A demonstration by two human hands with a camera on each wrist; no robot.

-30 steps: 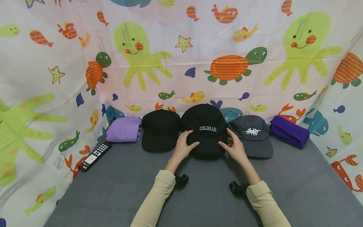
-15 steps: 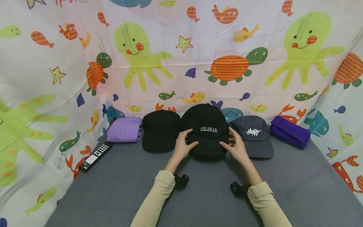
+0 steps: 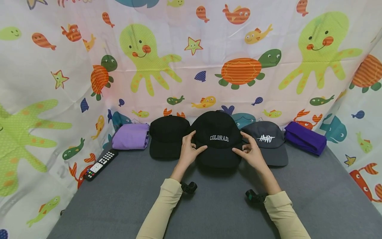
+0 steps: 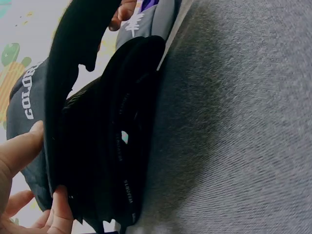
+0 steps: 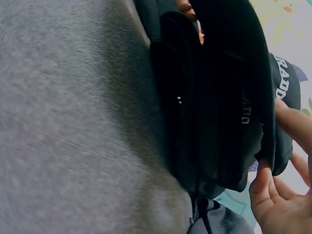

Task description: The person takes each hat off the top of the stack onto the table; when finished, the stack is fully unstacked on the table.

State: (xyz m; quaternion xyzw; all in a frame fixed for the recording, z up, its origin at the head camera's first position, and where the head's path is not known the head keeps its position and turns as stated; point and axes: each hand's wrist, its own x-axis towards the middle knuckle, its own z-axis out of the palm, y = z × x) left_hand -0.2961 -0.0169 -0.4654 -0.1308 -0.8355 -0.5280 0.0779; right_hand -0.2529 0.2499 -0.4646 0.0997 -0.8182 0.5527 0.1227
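A black baseball cap [image 3: 215, 124] with white COLORADO lettering faces me at the back middle of the grey surface. My left hand [image 3: 188, 151] pinches one side of its brim, thumb on top and fingers beneath, as the left wrist view shows on the brim [image 4: 61, 97]. On the opposite side, my right hand [image 3: 253, 154] pinches the brim the same way. Both wrist views show the brim raised above the grey surface. Under it are dark layers with a lettered inner band [image 4: 124, 170]. Whether these belong to one cap cannot be told.
A plain black cap [image 3: 169, 136] stands to the left, a grey HEART cap [image 3: 265, 141] to the right. Farther out lie folded lilac cloth [image 3: 130, 136], folded purple cloth [image 3: 305, 137] and a remote control [image 3: 100, 165]. A sea-animal curtain [image 3: 194, 26] hangs close behind.
The COLORADO cap has come slightly toward me, its brim lower in the head view. Both hands have shifted a little outward along the brim. The other things have not moved.
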